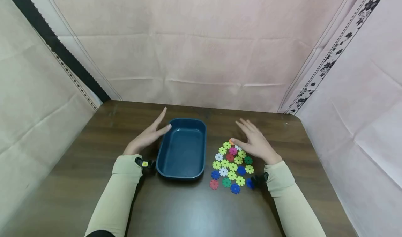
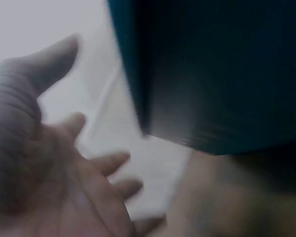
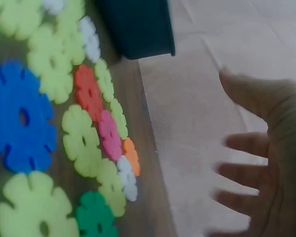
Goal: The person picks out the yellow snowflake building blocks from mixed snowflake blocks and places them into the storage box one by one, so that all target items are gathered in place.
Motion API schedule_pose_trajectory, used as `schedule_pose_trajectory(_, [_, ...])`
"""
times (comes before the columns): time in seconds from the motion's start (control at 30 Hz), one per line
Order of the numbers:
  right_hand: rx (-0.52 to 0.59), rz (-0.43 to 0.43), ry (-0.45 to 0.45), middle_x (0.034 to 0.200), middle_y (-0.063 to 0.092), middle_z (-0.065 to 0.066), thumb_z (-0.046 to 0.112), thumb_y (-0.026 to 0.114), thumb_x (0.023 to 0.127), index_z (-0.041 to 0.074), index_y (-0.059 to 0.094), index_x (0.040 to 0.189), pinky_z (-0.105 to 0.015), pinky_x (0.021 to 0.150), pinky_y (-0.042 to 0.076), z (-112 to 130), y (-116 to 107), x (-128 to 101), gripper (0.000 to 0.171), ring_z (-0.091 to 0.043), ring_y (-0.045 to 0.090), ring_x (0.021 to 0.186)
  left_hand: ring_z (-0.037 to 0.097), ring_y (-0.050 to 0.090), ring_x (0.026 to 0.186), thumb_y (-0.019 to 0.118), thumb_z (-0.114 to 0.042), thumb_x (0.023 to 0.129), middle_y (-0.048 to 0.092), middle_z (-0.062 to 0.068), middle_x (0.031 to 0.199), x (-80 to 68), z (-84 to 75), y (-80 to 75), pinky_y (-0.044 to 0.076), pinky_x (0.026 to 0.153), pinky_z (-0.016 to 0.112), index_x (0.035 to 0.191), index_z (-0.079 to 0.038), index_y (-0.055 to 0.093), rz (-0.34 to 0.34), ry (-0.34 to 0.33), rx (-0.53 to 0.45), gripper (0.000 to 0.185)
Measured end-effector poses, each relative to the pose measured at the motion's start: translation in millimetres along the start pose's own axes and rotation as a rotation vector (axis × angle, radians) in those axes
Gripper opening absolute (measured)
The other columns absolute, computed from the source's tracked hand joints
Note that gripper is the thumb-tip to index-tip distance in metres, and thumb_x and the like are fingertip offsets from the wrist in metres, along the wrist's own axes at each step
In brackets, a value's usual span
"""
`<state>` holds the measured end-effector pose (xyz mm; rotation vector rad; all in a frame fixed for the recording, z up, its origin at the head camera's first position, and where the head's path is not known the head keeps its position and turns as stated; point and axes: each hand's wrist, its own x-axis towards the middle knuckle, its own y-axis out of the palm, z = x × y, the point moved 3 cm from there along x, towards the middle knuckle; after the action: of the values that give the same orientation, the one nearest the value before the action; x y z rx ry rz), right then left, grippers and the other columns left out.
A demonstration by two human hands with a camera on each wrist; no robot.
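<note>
Left hand (image 1: 147,136) flat, fingers straight, grasping nothing, just beside blue tray (image 1: 182,149) at mid-table. Tray rigid, likely light; best gripped at rim. Right of tray, flower discs (image 1: 231,166) scattered flat on table (image 1: 78,181): thin, stiff, light; best pinched at edges. Right hand (image 1: 255,143) released, hovering over far discs.

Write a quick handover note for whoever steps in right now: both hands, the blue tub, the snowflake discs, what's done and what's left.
Left hand: open, holding nothing, beside the blue tub's left rim.
Right hand: open, fingers straight, holding nothing, at the far right edge of the pile of plastic discs.
The discs lie flat on the table, right of the tub.
Done: nothing shows in the tub; it looks empty.
Left: probably every disc, if they are meant for the tub.
</note>
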<state>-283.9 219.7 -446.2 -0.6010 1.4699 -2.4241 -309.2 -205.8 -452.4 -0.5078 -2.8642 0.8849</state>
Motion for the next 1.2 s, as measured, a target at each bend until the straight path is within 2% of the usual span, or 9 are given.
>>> schedule_pose_trajectory(0.07, [0.138, 0.046, 0.004, 0.156, 0.041, -0.011, 0.045, 0.063, 0.098, 0.013, 0.043, 0.153, -0.065, 0.110, 0.030, -6, 1, 3, 0.066, -0.036, 0.034, 0.145, 0.023, 0.005, 0.154, 0.050, -0.049, 0.104, 0.009, -0.012, 0.167, 5.2, 7.8, 2.8, 0.005, 0.117, 0.064, 0.155, -0.056, 0.006, 0.046, -0.005, -0.305, 0.068])
schedule_pose_trajectory(0.1, [0.182, 0.066, 0.005, 0.151, 0.048, -0.012, 0.039, 0.064, 0.099, 0.011, 0.050, 0.149, -0.062, 0.107, 0.037, -8, 2, 5, 0.059, -0.035, 0.042, 0.139, 0.021, 0.012, 0.153, 0.051, -0.046, 0.104, 0.016, -0.012, 0.166, 7.6, 13.6, 5.1, 0.010, 0.118, 0.061, 0.155, -0.056, 0.011, 0.047, -0.017, -0.408, 0.065])
schedule_pose_trajectory(0.17, [0.217, 0.115, 0.008, 0.140, 0.058, -0.012, 0.030, 0.065, 0.100, 0.007, 0.058, 0.140, -0.058, 0.103, 0.043, -11, 4, 9, 0.047, -0.034, 0.052, 0.130, 0.020, 0.017, 0.152, 0.052, -0.042, 0.105, 0.020, -0.009, 0.166, 10.6, 23.8, 10.8, 0.016, 0.119, 0.056, 0.158, -0.049, 0.018, 0.044, -0.032, -0.530, 0.063])
schedule_pose_trajectory(0.23, [0.196, 0.170, -0.006, 0.133, 0.062, -0.011, 0.026, 0.068, 0.098, 0.006, 0.064, 0.133, -0.056, 0.101, 0.045, -12, 8, 14, 0.040, -0.033, 0.055, 0.125, 0.017, 0.018, 0.151, 0.054, -0.041, 0.104, 0.020, -0.007, 0.166, 11.7, 32.6, 17.7, 0.022, 0.119, 0.052, 0.159, -0.040, 0.024, 0.048, -0.053, -0.590, 0.063])
schedule_pose_trajectory(0.3, [0.170, 0.233, -0.032, 0.129, 0.064, -0.011, 0.023, 0.071, 0.096, 0.006, 0.066, 0.130, -0.055, 0.101, 0.046, -10, 12, 19, 0.038, -0.032, 0.056, 0.122, 0.018, 0.022, 0.151, 0.056, -0.041, 0.103, 0.021, -0.006, 0.166, 12.6, 39.9, 24.0, 0.029, 0.116, 0.050, 0.159, -0.034, 0.029, 0.043, -0.052, -0.607, 0.063])
schedule_pose_trajectory(0.47, [0.092, 0.329, -0.098, 0.126, 0.061, -0.010, 0.025, 0.077, 0.091, 0.009, 0.067, 0.129, -0.053, 0.099, 0.046, -8, 19, 29, 0.042, -0.030, 0.054, 0.117, 0.022, 0.031, 0.148, 0.056, -0.042, 0.103, 0.027, -0.003, 0.164, 14.3, 40.0, 29.7, 0.038, 0.111, 0.042, 0.157, -0.026, 0.036, 0.030, 0.000, -0.618, 0.060])
schedule_pose_trajectory(0.73, [0.034, 0.300, -0.087, 0.120, 0.059, -0.009, 0.026, 0.078, 0.090, 0.016, 0.072, 0.118, -0.048, 0.089, 0.049, -8, 24, 36, 0.030, -0.028, 0.046, 0.111, 0.023, 0.041, 0.141, 0.062, -0.047, 0.098, 0.038, 0.002, 0.158, 18.6, 37.0, 30.6, 0.042, 0.107, 0.037, 0.155, -0.020, 0.041, -0.002, -0.042, -0.630, 0.067])
schedule_pose_trajectory(1.0, [0.006, 0.297, -0.079, 0.121, 0.060, -0.008, 0.033, 0.076, 0.092, 0.012, 0.070, 0.118, -0.053, 0.096, 0.044, -3, 31, 40, 0.035, -0.028, 0.047, 0.112, 0.024, 0.043, 0.140, 0.061, -0.045, 0.100, 0.040, 0.003, 0.157, 17.0, 45.0, 33.4, 0.043, 0.106, 0.036, 0.155, -0.017, 0.041, -0.009, -0.065, -0.644, 0.065])
schedule_pose_trajectory(1.2, [0.022, 0.335, -0.074, 0.114, 0.063, -0.004, 0.024, 0.076, 0.092, 0.010, 0.068, 0.115, -0.046, 0.090, 0.047, -1, 37, 45, 0.028, -0.024, 0.049, 0.105, 0.026, 0.044, 0.139, 0.061, -0.045, 0.099, 0.041, 0.004, 0.156, 13.0, 45.4, 33.6, 0.045, 0.104, 0.035, 0.155, -0.017, 0.042, -0.005, -0.066, -0.657, 0.065])
